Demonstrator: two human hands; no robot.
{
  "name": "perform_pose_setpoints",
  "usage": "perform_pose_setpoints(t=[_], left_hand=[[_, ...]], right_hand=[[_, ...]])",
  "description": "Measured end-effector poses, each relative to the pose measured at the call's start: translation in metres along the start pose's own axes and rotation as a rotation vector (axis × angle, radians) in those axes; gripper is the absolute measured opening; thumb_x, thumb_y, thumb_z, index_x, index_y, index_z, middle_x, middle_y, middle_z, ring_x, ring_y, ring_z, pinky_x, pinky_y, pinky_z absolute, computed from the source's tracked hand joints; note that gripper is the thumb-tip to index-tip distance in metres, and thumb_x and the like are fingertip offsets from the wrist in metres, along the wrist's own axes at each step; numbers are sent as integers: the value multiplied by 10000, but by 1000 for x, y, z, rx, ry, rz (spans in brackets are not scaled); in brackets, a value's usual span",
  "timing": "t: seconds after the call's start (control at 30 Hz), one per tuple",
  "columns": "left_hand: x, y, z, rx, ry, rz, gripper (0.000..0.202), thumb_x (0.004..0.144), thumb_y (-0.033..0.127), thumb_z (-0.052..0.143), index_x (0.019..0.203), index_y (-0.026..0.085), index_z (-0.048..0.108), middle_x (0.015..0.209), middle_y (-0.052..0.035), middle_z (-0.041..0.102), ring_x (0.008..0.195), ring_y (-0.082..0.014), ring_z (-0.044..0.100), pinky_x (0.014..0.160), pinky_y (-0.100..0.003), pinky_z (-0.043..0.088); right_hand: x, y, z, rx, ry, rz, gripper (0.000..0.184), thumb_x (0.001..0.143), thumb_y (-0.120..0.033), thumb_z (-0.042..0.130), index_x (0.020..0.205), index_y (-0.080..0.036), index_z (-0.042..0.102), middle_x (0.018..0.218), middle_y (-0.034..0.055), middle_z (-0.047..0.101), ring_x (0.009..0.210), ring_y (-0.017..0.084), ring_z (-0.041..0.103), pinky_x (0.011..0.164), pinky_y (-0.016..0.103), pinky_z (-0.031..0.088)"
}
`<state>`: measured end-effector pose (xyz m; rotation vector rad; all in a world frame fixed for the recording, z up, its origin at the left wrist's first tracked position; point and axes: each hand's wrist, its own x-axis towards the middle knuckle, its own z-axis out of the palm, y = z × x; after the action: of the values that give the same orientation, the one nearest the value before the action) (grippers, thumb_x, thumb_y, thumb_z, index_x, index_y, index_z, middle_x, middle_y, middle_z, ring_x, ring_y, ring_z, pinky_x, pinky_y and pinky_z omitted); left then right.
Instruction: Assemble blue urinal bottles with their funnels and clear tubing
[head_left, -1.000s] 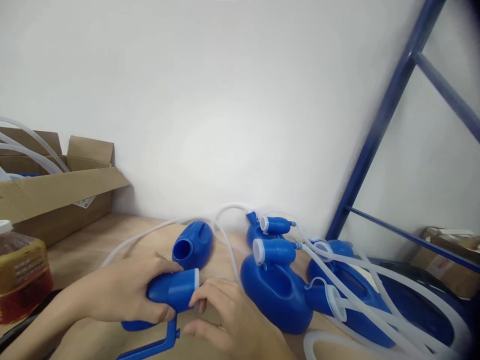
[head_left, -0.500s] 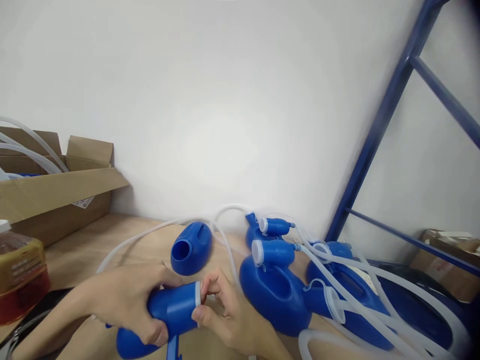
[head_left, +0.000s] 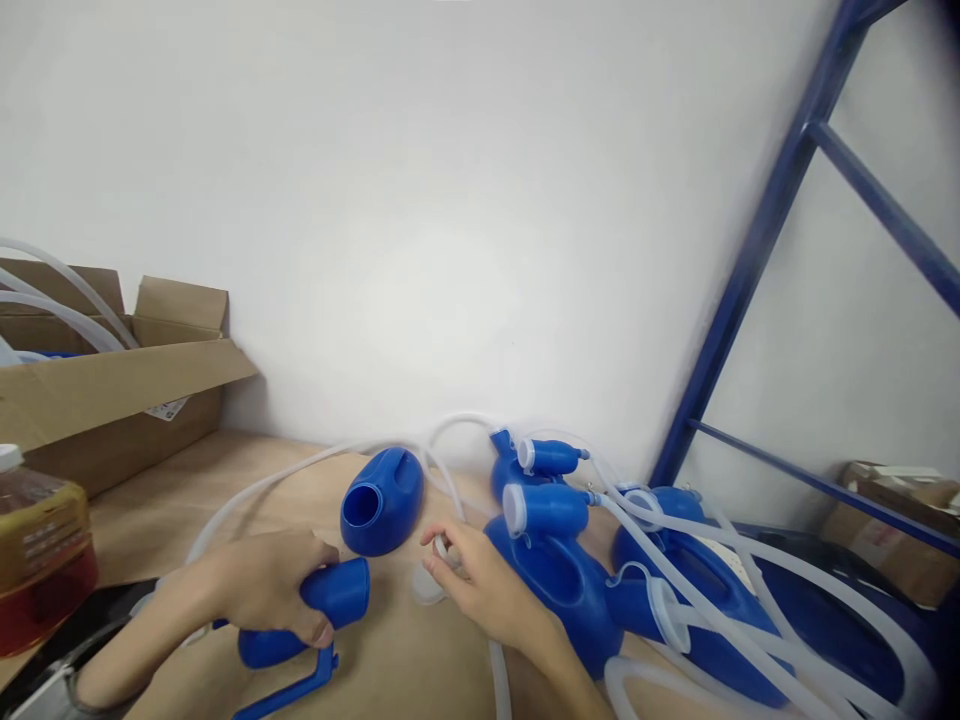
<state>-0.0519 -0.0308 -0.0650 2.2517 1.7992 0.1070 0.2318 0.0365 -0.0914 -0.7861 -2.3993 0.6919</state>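
My left hand (head_left: 277,590) wraps round the neck of a blue plastic urinal bottle (head_left: 346,592) with a handle. The bottle lies on its side, its mouth pointing right and uncovered. Just right of it, my right hand (head_left: 476,580) pinches the ring of a whitish translucent cap (head_left: 429,586), apart from the bottle; its fingers partly cover the ring. Behind the hands lies another blue bottle (head_left: 384,502), its round mouth facing me. On the right are several more blue bottles (head_left: 559,595), with smaller blue capped pieces (head_left: 551,510) joined to clear tubes (head_left: 675,560).
An open cardboard box (head_left: 127,390) with tubes in it stands at the left by the wall. A jug of reddish liquid (head_left: 45,560) is at the left edge. A blue metal frame (head_left: 742,280) rises at the right, with a carton (head_left: 892,540) beyond it.
The cap has come off the bottle's mouth and is now in my right hand, which has moved a little right and up. My left hand and the bottle have shifted slightly left.
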Motion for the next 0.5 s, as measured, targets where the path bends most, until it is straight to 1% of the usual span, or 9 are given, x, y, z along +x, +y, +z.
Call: perform_pose_setpoints(t=[0.07,0.13,0.17,0.2,0.27,0.33,0.4,0.43,0.5], left_hand=[[9,6,5,-61,-101,21,608,750,541,698,1268,224,742,1137,-123,805,1024,-370,745,888,-456,578],[16,9,11,-144,-143,96,684,857,549,598,1458,220,606,1349,-132,729,1199,-337,698,1022,-433,536],[19,9,14,-163,-135,129,663,909,560,532,1480,226,582,1402,-125,698,1244,-315,677,1053,-409,520],[21,7,16,-149,-115,137,615,952,567,459,1452,241,607,1410,-112,694,1251,-295,674,1056,-388,516],[23,0,18,-50,-52,80,555,1000,527,339,1313,246,700,1325,-112,736,1198,-296,699,1034,-400,522],[25,-11,18,70,-10,-35,543,967,477,354,1185,177,751,1210,-191,758,1126,-384,715,992,-510,526],[29,-24,22,131,-22,-133,552,861,451,465,1165,91,752,1167,-285,739,1075,-495,705,920,-623,521],[31,-29,26,135,-32,-157,577,801,439,517,1181,70,746,1175,-308,727,1069,-527,695,894,-645,521],[36,-36,36,121,-50,-164,600,696,404,599,1196,107,749,1180,-268,736,1070,-513,696,884,-598,544]], right_hand=[[4,15,14,-223,-35,-29,215,1028,-164,514,1190,-207,648,1113,63,691,1053,214,663,961,331,510],[5,31,29,-328,-60,-23,273,1006,-84,509,1189,-184,685,1117,99,717,1104,248,680,968,346,519],[5,38,35,-356,-63,-10,277,994,-68,527,1181,-179,699,1085,105,730,1092,262,693,946,347,529],[5,44,39,-373,-60,9,267,983,-66,553,1168,-175,711,1044,106,741,1061,273,709,913,344,540],[6,54,43,-416,-41,41,225,966,-90,619,1147,-176,722,999,100,755,1007,281,730,862,331,551],[6,62,45,-456,-18,69,200,962,-127,661,1143,-183,724,1009,99,764,989,282,739,841,324,558],[8,69,47,-495,4,87,218,982,-169,658,1192,-191,713,1052,112,767,1016,292,736,850,335,565],[8,72,49,-515,13,91,239,996,-185,643,1228,-190,702,1072,122,767,1036,299,732,861,345,570],[8,79,55,-553,28,94,277,1023,-181,590,1286,-166,677,1096,149,763,1074,312,722,892,369,575]])
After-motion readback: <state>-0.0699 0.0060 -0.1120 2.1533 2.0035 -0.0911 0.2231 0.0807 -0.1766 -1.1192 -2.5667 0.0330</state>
